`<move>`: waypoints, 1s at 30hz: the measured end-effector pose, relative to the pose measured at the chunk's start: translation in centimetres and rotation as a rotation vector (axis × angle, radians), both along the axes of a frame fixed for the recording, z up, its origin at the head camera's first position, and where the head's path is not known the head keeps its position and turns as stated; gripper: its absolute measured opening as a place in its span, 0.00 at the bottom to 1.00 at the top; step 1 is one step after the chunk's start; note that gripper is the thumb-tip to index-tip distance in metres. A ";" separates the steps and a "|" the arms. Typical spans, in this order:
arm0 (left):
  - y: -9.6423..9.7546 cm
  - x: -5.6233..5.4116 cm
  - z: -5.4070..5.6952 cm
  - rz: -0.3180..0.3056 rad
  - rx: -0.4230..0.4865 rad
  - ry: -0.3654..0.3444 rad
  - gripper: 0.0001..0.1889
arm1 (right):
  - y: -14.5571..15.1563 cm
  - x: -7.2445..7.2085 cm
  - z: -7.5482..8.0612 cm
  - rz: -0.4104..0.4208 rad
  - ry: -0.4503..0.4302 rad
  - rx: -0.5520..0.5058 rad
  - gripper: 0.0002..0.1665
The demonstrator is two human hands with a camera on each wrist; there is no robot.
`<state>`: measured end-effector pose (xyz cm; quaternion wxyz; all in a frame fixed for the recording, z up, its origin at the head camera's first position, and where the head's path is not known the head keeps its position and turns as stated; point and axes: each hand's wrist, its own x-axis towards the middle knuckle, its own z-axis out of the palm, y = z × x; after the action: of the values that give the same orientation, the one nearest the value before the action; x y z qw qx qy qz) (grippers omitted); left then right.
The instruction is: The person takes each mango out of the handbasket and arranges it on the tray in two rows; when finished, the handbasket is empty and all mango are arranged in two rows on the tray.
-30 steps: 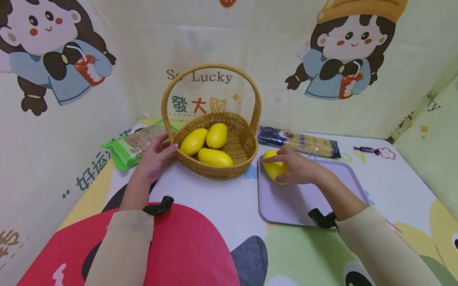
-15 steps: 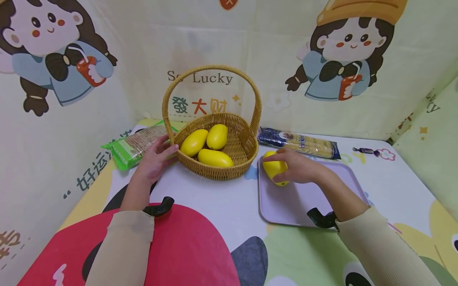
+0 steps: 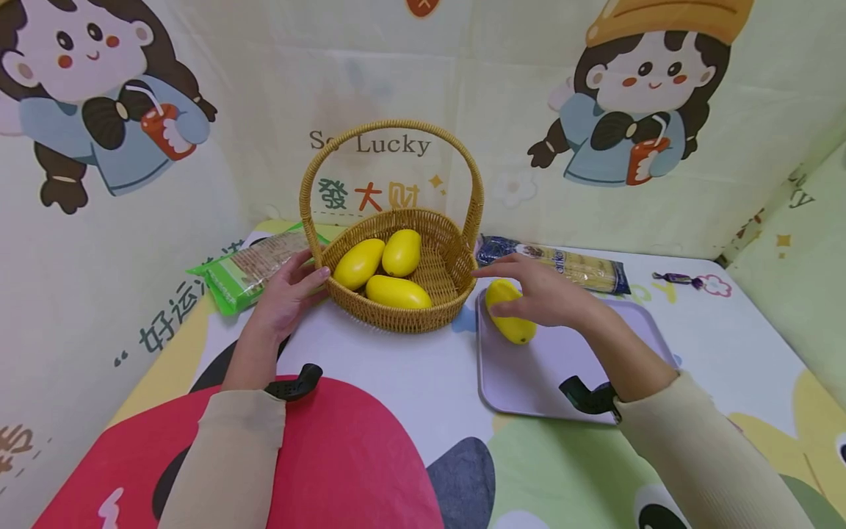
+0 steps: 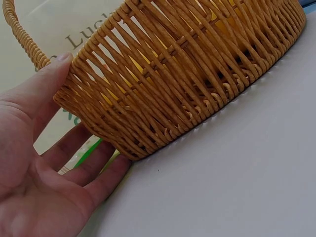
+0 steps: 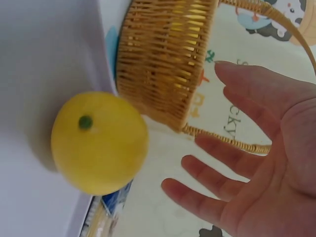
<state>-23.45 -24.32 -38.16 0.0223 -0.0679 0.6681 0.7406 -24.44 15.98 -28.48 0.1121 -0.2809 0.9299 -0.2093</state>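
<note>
Loosely spread, the right hand (image 3: 542, 294) hangs just clear of a yellow mango (image 5: 98, 148) on the lilac tray (image 3: 562, 378); the left hand (image 3: 286, 297), fingers relaxed, touches the wicker basket (image 4: 173, 79) holding three more mangoes (image 3: 399, 293). Behind the tray lies a noodle packet (image 3: 591, 270).

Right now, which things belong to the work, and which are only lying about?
Seemingly in the work:
wicker basket, touched by the left hand
three yellow fruits inside
lilac tray
one yellow fruit there, near the right hand

Apparently lying about:
green packet
blue-ended packet
wrapped candy
</note>
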 end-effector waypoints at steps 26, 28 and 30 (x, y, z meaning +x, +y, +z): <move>-0.2 -0.3 -0.1 -0.005 0.028 -0.008 0.36 | -7.5 -3.4 2.5 0.233 -0.167 -0.076 0.26; -0.3 -0.3 -0.1 -0.008 0.028 -0.007 0.36 | -8.1 -3.7 2.5 0.251 -0.182 -0.074 0.26; -0.3 -0.3 -0.1 -0.007 0.030 -0.008 0.36 | -8.8 -3.9 2.4 0.265 -0.193 -0.072 0.25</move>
<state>-23.77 -24.60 -38.23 0.0286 -0.0684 0.6572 0.7501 -28.35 7.18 -26.07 0.2174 -0.3836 0.8616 -0.2516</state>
